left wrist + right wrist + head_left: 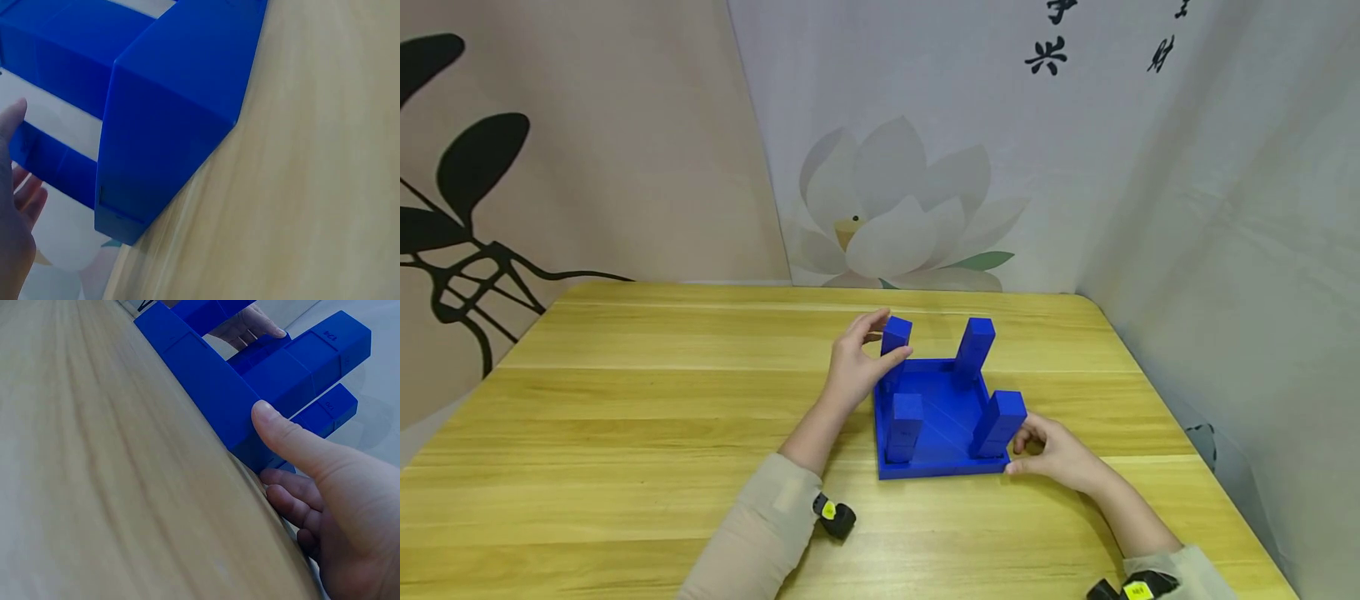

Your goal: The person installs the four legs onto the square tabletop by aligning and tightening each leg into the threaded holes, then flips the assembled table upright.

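Observation:
A blue square base (940,470) with a low raised rim lies on the table, an upright block-like post at each corner. My left hand (856,365) is at the far-left post (897,333), thumb on the near side and fingers behind it, gripping near the top. At the near-right corner, my right hand (1058,454) pinches the base; the right wrist view has its thumb (281,428) on the wall and the other fingers curled low by the corner. Small markings show on a post (328,347) there.
The wooden table (625,417) spreads wide to the left. Behind it hangs a pale curtain (700,167) with printed flower and leaf shapes; another cloth (1247,208) borders the right edge. Black wrist cameras (838,518) sit on both sleeves.

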The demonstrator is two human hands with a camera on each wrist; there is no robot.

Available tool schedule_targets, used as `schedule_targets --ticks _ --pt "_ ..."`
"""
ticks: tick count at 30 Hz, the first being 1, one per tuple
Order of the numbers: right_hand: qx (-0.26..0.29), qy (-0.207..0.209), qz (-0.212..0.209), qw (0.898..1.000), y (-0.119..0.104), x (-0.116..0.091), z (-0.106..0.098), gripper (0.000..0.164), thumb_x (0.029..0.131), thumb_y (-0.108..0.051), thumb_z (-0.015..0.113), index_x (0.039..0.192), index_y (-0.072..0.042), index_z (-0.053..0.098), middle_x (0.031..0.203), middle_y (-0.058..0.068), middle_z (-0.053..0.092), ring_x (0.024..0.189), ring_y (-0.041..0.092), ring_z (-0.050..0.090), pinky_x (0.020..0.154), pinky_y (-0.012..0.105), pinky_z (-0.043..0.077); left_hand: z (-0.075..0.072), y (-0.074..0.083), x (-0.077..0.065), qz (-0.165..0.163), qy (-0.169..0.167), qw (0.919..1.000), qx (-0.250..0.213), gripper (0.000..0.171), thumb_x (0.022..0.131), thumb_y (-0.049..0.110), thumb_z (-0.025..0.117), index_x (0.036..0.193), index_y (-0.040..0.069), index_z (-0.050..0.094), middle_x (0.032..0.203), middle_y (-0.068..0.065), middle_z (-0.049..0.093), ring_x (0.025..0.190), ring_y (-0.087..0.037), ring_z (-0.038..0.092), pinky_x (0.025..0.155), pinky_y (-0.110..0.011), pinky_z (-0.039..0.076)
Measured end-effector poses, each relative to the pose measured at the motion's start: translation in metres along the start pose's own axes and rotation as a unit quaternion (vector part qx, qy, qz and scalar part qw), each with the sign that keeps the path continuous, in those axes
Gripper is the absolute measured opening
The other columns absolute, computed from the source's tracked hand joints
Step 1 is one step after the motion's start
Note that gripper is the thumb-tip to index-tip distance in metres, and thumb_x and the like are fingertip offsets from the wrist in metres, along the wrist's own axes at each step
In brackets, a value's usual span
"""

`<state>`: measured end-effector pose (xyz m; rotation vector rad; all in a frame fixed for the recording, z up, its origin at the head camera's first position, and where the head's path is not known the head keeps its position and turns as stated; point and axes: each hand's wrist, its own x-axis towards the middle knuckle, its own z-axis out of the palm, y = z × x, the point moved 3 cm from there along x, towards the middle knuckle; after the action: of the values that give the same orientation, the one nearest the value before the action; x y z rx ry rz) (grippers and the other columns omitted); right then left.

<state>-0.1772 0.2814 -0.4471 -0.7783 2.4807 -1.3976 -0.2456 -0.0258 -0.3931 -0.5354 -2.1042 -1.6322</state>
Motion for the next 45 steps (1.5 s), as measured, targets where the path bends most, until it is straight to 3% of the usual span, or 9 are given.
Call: schedule_targets --ticks 8,13,20,38,45 --pt "-0.001 0.002 -0.002 1.0 0.0001 0.0003 0.0002 0.032 0.076 -0.009 0.081 0.096 -0.002 0.056 0.083 0.009 0.056 0.073 0.012 0.053 0.064 0.025 0.046 0.0046 0.007 0.001 0.023 0.052 0.9972 0.05 0.053 0.074 0.02 0.084 0.119 0.002 0.061 0.11 -0.006 0.06 0.098 -0.018 0.057 0.084 -0.034 0.051" --pt "-0.001 0.004 0.001 1.0 -0.0007 0.0003 0.0004 0.032 0.076 -0.009 0.081 0.095 -0.002 0.056 0.082 0.009 0.056 0.073 0.012 0.053 0.063 0.025 0.046 0.0058 0.0091 0.0002 0.035 0.056 0.9965 0.051 0.047 0.075 0.014 0.083 0.115 0.001 0.063 0.108 -0.008 0.061 0.093 -0.021 0.059 0.08 -0.038 0.054" --pt "-0.006 0.003 0.015 1.0 -0.0014 -0.0004 0.0 0.033 0.076 -0.011 0.081 0.096 -0.002 0.056 0.083 0.009 0.056 0.074 0.013 0.053 0.065 0.024 0.046 0.0053 0.0084 -0.0005 0.05 0.057 0.9964 0.038 0.039 0.08 0.01 0.079 0.114 -0.002 0.064 0.108 -0.011 0.064 0.091 -0.021 0.063 0.078 -0.032 0.055" --pt "-0.003 0.004 0.009 1.0 -0.0017 0.0011 0.0003 0.034 0.076 -0.012 0.082 0.098 -0.006 0.056 0.083 0.008 0.055 0.075 0.015 0.053 0.065 0.025 0.046 0.005 0.0019 -0.0018 0.049 -0.002 0.9988 -0.008 0.042 0.092 -0.002 0.061 0.132 -0.007 0.051 0.117 -0.021 0.06 0.105 -0.028 0.061 0.095 -0.037 0.047" --pt "-0.004 0.003 0.017 1.0 -0.0005 0.0004 0.0004 0.034 0.076 -0.012 0.082 0.098 -0.005 0.056 0.083 0.009 0.056 0.075 0.014 0.053 0.065 0.025 0.046 0.0068 0.004 -0.0019 0.06 -0.02 0.9978 -0.018 0.043 0.093 -0.009 0.054 0.134 -0.015 0.043 0.119 -0.031 0.055 0.107 -0.04 0.058 0.097 -0.048 0.044"
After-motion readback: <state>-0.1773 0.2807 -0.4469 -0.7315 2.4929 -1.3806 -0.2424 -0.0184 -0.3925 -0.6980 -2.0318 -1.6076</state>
